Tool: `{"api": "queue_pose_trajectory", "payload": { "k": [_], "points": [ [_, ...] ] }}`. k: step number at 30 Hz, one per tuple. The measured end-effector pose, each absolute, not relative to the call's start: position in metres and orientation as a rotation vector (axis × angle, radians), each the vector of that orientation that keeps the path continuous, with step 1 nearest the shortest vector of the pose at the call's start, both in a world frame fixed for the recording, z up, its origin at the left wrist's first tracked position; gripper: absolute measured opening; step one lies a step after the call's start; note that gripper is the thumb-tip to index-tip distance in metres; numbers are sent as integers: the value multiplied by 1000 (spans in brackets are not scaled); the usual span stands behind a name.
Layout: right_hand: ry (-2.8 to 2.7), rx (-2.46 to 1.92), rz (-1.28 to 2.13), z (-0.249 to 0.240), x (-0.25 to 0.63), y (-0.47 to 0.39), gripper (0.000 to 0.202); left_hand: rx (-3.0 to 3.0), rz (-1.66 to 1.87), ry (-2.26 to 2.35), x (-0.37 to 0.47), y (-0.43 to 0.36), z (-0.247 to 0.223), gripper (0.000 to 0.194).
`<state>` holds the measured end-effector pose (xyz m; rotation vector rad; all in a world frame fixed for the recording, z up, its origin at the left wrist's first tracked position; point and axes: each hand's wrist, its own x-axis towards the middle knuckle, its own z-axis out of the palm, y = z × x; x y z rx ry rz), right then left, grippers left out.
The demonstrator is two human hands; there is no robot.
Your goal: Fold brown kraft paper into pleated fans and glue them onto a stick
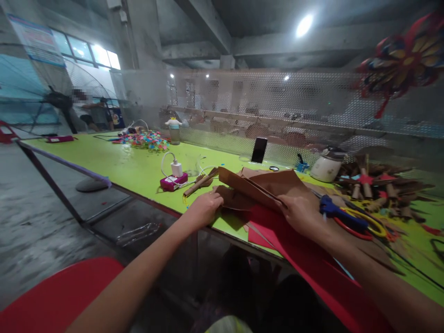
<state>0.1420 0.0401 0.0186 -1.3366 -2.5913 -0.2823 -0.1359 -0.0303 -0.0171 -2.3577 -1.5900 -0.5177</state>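
Both hands grip a folded brown sheet [263, 187], paper or felt, over the table's front edge. My left hand [207, 207] is closed on its left end. Farther right, my right hand [300, 212] pinches its lower edge, with part of the fingers hidden. Under the sheet lies a red sheet [265, 222] that hangs over the edge beneath my right forearm. A rolled brown piece [199, 183] with yellow thread rests just beyond my left hand. Beside my right wrist are blue-handled scissors [342, 215], with red and yellow handles close by.
The green table [111, 159] carries a purple power strip [173, 181] with a white charger, a propped phone [259, 150], a white pot [328, 165] and a heap of brown pieces [385, 185]. A perforated screen [287, 101] stands behind. A red stool [62, 296] is at lower left.
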Motion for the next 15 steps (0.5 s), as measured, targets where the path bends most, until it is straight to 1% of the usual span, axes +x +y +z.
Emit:
{"api": "queue_pose_trajectory", "payload": {
  "k": [4,8,12,15],
  "points": [
    [-2592,-1301,-286,18,141,38,26,-2407,-410,-1682,-130,-47,-8,15],
    [-2596,-1288,-281,17,141,37,26,-2514,-410,-1653,-126,-52,-6,29],
    [-2588,-1299,-300,15,143,39,24,-2487,-404,-1663,-124,-45,-10,35],
    [-2596,-1291,-300,18,145,36,24,-2504,-355,-1600,-125,-40,-1,37]
  ]
}}
